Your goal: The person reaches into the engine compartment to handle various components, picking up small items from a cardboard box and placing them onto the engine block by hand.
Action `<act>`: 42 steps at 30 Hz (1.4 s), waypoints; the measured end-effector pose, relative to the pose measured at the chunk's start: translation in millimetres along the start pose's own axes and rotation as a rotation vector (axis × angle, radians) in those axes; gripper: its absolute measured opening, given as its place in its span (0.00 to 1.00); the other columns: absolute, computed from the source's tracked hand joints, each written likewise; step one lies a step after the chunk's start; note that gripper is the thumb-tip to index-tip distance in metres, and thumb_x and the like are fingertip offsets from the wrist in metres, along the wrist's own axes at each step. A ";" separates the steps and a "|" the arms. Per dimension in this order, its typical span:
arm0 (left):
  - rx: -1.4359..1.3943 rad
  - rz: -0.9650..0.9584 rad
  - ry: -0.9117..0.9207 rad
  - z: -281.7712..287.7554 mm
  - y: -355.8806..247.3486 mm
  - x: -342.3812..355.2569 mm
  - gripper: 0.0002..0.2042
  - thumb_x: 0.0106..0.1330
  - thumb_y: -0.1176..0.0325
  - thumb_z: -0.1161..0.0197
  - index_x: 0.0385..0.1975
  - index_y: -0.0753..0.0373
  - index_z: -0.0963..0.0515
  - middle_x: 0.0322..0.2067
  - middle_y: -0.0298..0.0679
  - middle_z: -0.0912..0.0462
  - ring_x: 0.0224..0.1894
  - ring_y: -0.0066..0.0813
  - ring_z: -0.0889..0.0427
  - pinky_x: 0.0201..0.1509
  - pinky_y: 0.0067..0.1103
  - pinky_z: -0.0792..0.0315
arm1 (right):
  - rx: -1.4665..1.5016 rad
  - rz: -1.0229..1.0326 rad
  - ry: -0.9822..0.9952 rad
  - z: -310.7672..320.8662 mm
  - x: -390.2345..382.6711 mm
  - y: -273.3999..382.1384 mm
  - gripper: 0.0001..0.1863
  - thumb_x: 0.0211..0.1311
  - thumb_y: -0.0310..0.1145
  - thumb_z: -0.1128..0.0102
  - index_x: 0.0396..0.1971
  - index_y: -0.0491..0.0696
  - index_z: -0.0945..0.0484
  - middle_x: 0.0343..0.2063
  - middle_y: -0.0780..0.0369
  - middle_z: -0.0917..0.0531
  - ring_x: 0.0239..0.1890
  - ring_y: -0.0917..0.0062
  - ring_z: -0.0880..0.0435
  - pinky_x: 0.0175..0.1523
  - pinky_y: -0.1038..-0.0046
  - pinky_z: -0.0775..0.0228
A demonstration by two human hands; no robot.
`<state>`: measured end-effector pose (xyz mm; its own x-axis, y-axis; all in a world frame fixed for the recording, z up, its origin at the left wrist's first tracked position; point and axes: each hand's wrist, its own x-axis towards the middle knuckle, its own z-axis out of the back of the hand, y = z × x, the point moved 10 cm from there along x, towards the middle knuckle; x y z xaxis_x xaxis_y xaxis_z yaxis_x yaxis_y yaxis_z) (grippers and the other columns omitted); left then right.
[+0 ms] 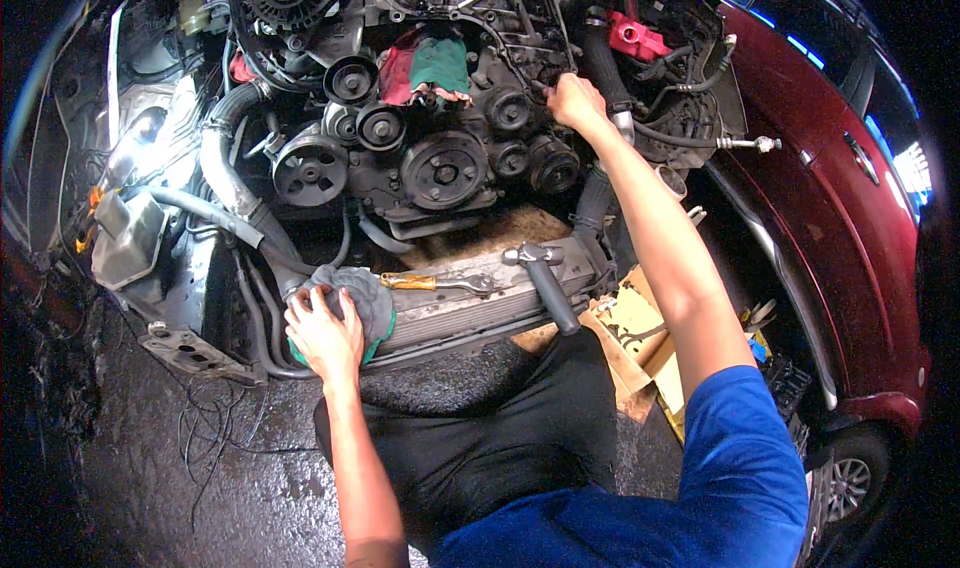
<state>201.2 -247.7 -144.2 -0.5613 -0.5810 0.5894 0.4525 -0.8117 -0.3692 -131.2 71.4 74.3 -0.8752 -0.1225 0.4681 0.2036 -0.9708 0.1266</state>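
My left hand [326, 330] presses on a crumpled grey-green rag [376, 308] at the radiator's left end, with its fingers spread over the cloth. My right hand [577, 105] reaches to the right side of the engine [444, 171], above the pulleys. Its fingers are curled closed, and what they hold is hidden. On top of the radiator [440, 320] lie a ratchet wrench [445, 283] with an orange handle and a ball-peen hammer [545, 286] with a dark handle. Red and green rags [437, 68] are tucked into the engine's upper middle.
Thick hoses [222, 148] run down the left side and another hose [603, 68] passes near my right hand. Beside the radiator sits an open cardboard box [635, 343]. A dark red car door [840, 178] stands at the right. Thin cable [215, 418] lies on the wet floor.
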 end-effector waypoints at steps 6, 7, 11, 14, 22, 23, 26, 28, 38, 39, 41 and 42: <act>-0.028 -0.008 0.000 -0.7 -2.7 -0.3 0.17 0.64 0.54 0.41 0.42 0.61 0.22 0.47 0.46 0.25 0.51 0.45 0.28 0.53 0.37 0.34 | -0.167 0.120 -0.077 4.6 -5.0 11.8 0.24 0.56 0.30 0.43 0.56 0.49 0.28 0.40 0.50 0.16 0.45 0.56 0.16 0.49 0.57 0.23; -0.027 -0.012 -0.005 -0.8 -2.2 -0.3 0.17 0.64 0.54 0.41 0.42 0.61 0.22 0.47 0.46 0.25 0.51 0.45 0.28 0.53 0.37 0.34 | -0.188 0.168 -0.064 2.7 -6.8 18.0 0.28 0.55 0.29 0.43 0.59 0.51 0.31 0.40 0.51 0.16 0.45 0.57 0.16 0.49 0.57 0.23; -0.030 0.004 0.022 -0.5 -1.2 0.5 0.16 0.64 0.54 0.41 0.42 0.61 0.22 0.47 0.46 0.25 0.51 0.45 0.28 0.53 0.37 0.34 | -0.189 0.242 0.024 -2.9 -3.1 27.2 0.29 0.54 0.28 0.43 0.60 0.54 0.29 0.42 0.52 0.16 0.46 0.58 0.16 0.50 0.58 0.23; -0.029 0.004 0.026 -0.9 -2.4 0.3 0.16 0.64 0.54 0.41 0.42 0.61 0.22 0.47 0.45 0.25 0.51 0.44 0.28 0.53 0.37 0.34 | -0.220 0.248 0.060 -7.7 7.1 24.4 0.30 0.54 0.28 0.43 0.61 0.56 0.30 0.43 0.53 0.16 0.47 0.60 0.16 0.52 0.59 0.23; -0.022 0.000 0.005 -0.5 -3.0 0.3 0.16 0.64 0.55 0.41 0.42 0.60 0.22 0.47 0.45 0.25 0.51 0.44 0.28 0.54 0.38 0.34 | -0.356 0.383 0.109 -17.2 19.1 38.0 0.33 0.53 0.26 0.44 0.63 0.56 0.32 0.42 0.51 0.16 0.47 0.57 0.17 0.51 0.58 0.24; -0.016 0.003 0.002 0.6 -1.4 0.6 0.16 0.64 0.55 0.41 0.42 0.60 0.22 0.47 0.45 0.25 0.51 0.44 0.28 0.54 0.38 0.34 | -0.351 0.388 0.108 -18.0 16.4 41.5 0.33 0.53 0.26 0.44 0.63 0.56 0.32 0.42 0.51 0.16 0.47 0.57 0.17 0.51 0.58 0.24; 0.003 0.029 0.040 -0.5 4.9 0.6 0.17 0.66 0.53 0.43 0.43 0.59 0.23 0.48 0.46 0.26 0.52 0.46 0.29 0.54 0.39 0.34 | -0.152 0.198 0.109 -16.7 3.5 35.0 0.29 0.57 0.31 0.43 0.61 0.56 0.31 0.43 0.51 0.17 0.49 0.59 0.18 0.54 0.57 0.25; -0.020 0.019 0.054 -4.3 -5.1 0.8 0.17 0.66 0.53 0.43 0.43 0.59 0.23 0.49 0.46 0.26 0.53 0.46 0.29 0.55 0.39 0.34 | -0.088 0.184 0.066 -19.9 20.9 6.9 0.29 0.57 0.31 0.43 0.61 0.56 0.31 0.44 0.50 0.17 0.49 0.58 0.18 0.54 0.57 0.25; 0.002 -0.002 0.001 -0.8 -3.8 0.3 0.16 0.64 0.55 0.41 0.42 0.61 0.22 0.48 0.46 0.25 0.52 0.45 0.29 0.55 0.38 0.34 | 0.059 0.247 0.152 -28.7 36.6 6.0 0.27 0.55 0.35 0.44 0.58 0.49 0.26 0.45 0.49 0.17 0.51 0.58 0.19 0.58 0.63 0.27; 0.016 0.000 -0.012 0.9 -1.2 -0.2 0.16 0.64 0.55 0.41 0.42 0.61 0.22 0.47 0.46 0.25 0.52 0.45 0.29 0.55 0.38 0.34 | 0.064 0.253 0.154 -24.2 27.7 15.3 0.27 0.55 0.35 0.44 0.58 0.49 0.26 0.45 0.49 0.17 0.51 0.58 0.19 0.58 0.63 0.27; 0.025 0.000 -0.024 2.0 -0.1 -0.8 0.16 0.63 0.55 0.40 0.42 0.61 0.22 0.47 0.46 0.25 0.52 0.45 0.29 0.55 0.38 0.34 | -0.114 0.310 0.112 -14.4 13.4 26.5 0.29 0.55 0.35 0.44 0.60 0.51 0.28 0.45 0.49 0.17 0.51 0.58 0.19 0.57 0.63 0.27; 0.018 -0.002 -0.024 1.4 -1.7 -0.5 0.16 0.63 0.55 0.40 0.42 0.60 0.22 0.47 0.45 0.25 0.52 0.45 0.29 0.55 0.38 0.34 | -0.135 0.314 0.075 -19.2 19.0 20.5 0.30 0.55 0.36 0.44 0.61 0.50 0.30 0.45 0.49 0.18 0.50 0.56 0.19 0.56 0.62 0.26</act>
<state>201.7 -245.9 -142.9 -0.5461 -0.5772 0.6071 0.4639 -0.8118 -0.3546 -152.1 45.2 69.1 -0.8097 -0.4295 0.3999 0.4127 -0.9012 -0.1322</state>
